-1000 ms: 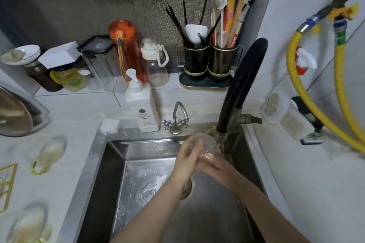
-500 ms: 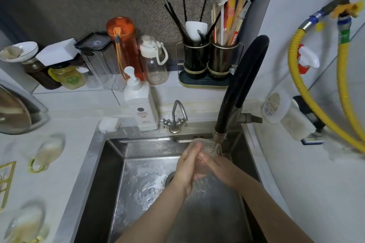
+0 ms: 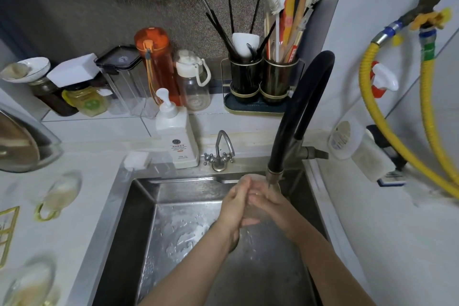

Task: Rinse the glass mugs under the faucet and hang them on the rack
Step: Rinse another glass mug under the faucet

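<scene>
The hands, left (image 3: pixel 236 204) and right (image 3: pixel 273 202), hold a mug (image 3: pixel 255 208) between them over the sink (image 3: pixel 173 243), under the faucet (image 3: pixel 295 117) spout. A small tap (image 3: pixel 219 154) and soap bottle (image 3: pixel 175 136) stand behind the sink. Bottles (image 3: pixel 159 67) and a utensil holder (image 3: pixel 260 82) line the ledge behind. Two mugs (image 3: pixel 58 196) lie on the counter (image 3: pixel 62 236) left, near a rack (image 3: pixel 7 231). Hoses (image 3: pixel 387 136) hang right.

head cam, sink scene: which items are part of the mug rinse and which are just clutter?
In the job:
- glass mug, held by left hand and right hand
- black faucet, spout over the mug
- sink
- two glass mugs on the left counter
- gold rack, partly out of frame

Lying about:
- soap dispenser
- orange bottle
- utensil holder
- yellow hoses
</scene>
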Demonstrator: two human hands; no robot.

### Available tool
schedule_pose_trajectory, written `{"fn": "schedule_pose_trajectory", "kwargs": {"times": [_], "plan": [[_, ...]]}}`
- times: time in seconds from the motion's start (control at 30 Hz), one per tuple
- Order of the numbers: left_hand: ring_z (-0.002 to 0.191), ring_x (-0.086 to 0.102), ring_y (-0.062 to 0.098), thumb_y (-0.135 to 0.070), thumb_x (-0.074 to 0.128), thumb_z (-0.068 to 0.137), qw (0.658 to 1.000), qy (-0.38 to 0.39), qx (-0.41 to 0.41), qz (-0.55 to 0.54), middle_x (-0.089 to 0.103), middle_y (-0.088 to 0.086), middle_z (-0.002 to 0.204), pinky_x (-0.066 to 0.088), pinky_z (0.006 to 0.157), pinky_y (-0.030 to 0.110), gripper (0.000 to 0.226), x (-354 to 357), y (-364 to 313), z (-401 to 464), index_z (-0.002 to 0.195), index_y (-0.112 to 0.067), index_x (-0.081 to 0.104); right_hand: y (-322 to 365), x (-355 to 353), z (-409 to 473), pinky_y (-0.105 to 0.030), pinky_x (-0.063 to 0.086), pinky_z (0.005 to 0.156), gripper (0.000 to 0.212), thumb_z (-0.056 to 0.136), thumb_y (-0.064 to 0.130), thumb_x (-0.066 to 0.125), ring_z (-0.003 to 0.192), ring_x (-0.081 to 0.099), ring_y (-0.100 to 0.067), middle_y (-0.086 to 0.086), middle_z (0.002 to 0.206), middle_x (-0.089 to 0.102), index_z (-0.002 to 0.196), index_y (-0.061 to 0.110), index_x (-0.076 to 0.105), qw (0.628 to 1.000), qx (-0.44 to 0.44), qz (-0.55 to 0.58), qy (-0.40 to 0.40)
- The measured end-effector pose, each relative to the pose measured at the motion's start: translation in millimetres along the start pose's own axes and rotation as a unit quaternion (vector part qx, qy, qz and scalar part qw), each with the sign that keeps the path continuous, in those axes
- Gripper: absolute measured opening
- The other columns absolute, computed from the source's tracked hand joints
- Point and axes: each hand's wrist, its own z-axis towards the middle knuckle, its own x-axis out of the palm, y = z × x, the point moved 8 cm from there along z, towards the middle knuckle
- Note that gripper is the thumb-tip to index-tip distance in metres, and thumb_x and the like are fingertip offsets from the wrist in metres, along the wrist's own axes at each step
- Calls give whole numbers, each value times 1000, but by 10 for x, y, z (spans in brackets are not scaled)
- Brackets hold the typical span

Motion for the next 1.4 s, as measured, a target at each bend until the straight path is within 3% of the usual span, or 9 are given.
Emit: {"fn": "schedule_pose_trajectory", "kwargs": {"times": [0.13,0.43,0.53,0.67,0.77,0.87,1.03,1.2,1.4], "plan": [[66,72,11,-50,55,90,999,21,8,26,74,5,85,56,56,23,32,2,-75,-35,89,-20,65,-80,133,-99,-10,36,101,22,95,25,54,111,51,15,28,111,59,115,31,60,981,-14,-173,90],[127,52,26,-52,75,71,988,142,59,-29,43,3,147,40,108,51,71,37,-68,-30,132,-57,40,120,4,-97,-21,51,88,29,93,0,51,106,66,-15,-17,114,67,122,-2,55,996,-40,-4,83],[128,50,19,-54,70,74,991,103,87,-6,48,0,143,38,110,49,59,-16,-39,-14,129,-52,47,80,16,-89,-19,50,90,31,94,3,52,109,63,-6,1,114,69,122,16,55,998,-33,6,61],[120,57,15,-54,65,79,995,66,68,6,60,-7,128,41,108,46,41,-75,-34,46,119,-48,57,-163,112,-96,-26,43,105,37,95,30,53,120,53,4,16,126,59,132,33,46,993,5,-82,85],[115,58,12,-47,59,87,997,49,59,12,63,-8,122,46,103,45,34,-26,19,49,120,-42,57,-55,65,-84,-5,42,91,47,94,7,54,113,46,20,26,120,50,125,41,41,995,0,-42,85],[112,62,17,-46,58,89,998,32,52,10,65,-3,120,49,99,45,28,-1,-32,68,117,-43,58,29,11,-69,-12,45,89,42,93,-3,51,111,56,8,15,115,59,123,26,50,998,-30,-8,61],[116,59,19,-46,58,88,998,12,40,46,62,-5,126,45,103,46,17,-46,-57,130,104,-46,61,-95,-35,-118,-22,48,87,19,99,34,44,90,62,5,18,87,66,91,42,60,981,-18,-190,45],[97,67,19,-43,51,93,999,17,30,40,70,0,102,56,86,45,21,-1,-103,111,105,-32,65,128,14,-49,-10,43,94,33,96,8,49,109,56,12,24,108,66,117,34,51,998,-49,-36,28],[94,70,31,-54,52,89,999,14,-27,17,68,9,113,57,74,50,41,-130,-93,105,118,-27,59,-75,83,-115,-34,51,88,27,93,45,44,90,62,-3,14,97,64,105,29,62,940,-65,-326,72]]}}
